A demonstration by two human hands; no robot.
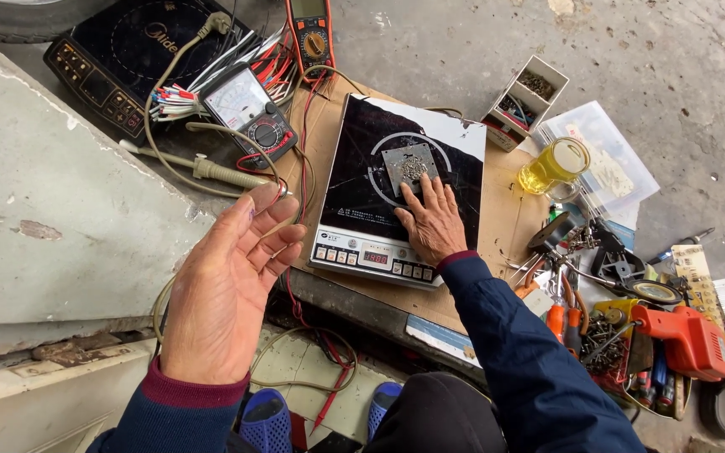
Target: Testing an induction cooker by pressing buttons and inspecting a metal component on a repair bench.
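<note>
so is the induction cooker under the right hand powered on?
On. The induction cooker shows lit red digits on its front panel display, just left of the right hand resting flat on its glass.

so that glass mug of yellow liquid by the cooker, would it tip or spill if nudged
The glass mug looks nearly full, so a nudge would probably slosh liquid out. It seems to sit partly on a plastic sleeve, so it may slide. Being glass, it is likely fragile on the concrete floor.

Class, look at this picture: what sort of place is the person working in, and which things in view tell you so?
Probably an informal appliance repair spot set up on a bare concrete floor. An induction cooker lies under the right hand, two multimeters sit behind it, and a heap of hand tools lies alongside.
</note>
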